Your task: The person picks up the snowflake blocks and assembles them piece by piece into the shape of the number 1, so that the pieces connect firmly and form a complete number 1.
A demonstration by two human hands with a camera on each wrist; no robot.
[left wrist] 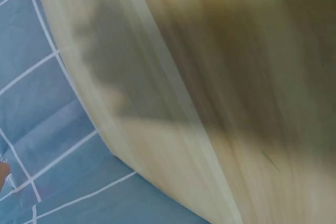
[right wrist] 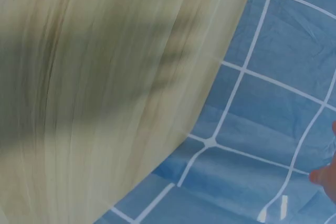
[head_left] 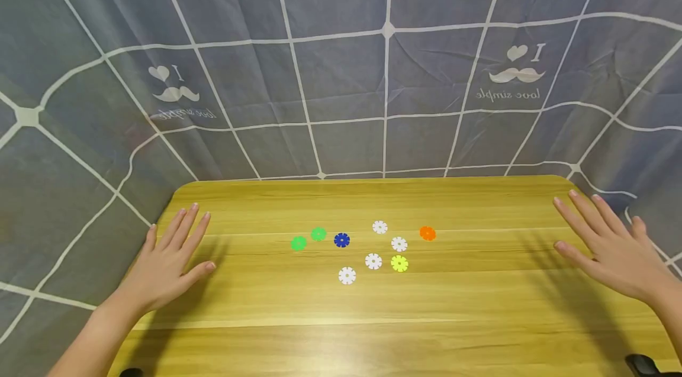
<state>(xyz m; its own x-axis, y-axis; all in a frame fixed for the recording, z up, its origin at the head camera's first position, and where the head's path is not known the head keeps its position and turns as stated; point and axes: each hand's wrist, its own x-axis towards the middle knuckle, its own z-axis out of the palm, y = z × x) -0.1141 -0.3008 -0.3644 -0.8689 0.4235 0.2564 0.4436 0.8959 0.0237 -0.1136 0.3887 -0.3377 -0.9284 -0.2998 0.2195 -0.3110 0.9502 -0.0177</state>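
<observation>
Okay, so the left hand (head_left: 169, 267) and right hand (head_left: 613, 253) both hover empty near opposite ends of the desk (head_left: 330, 341), fingers straight and spread. Well apart from either, mid-desk, two green discs (head_left: 318, 230), a blue disc (head_left: 341, 235), four white discs (head_left: 373, 256), a yellow disc (head_left: 399, 258) and an orange disc (head_left: 427, 229) lie flat. None's held, stacked or joined, so I'd say nothing's done and all nine are left. Checked curtain (head_left: 341, 81) behind.
</observation>
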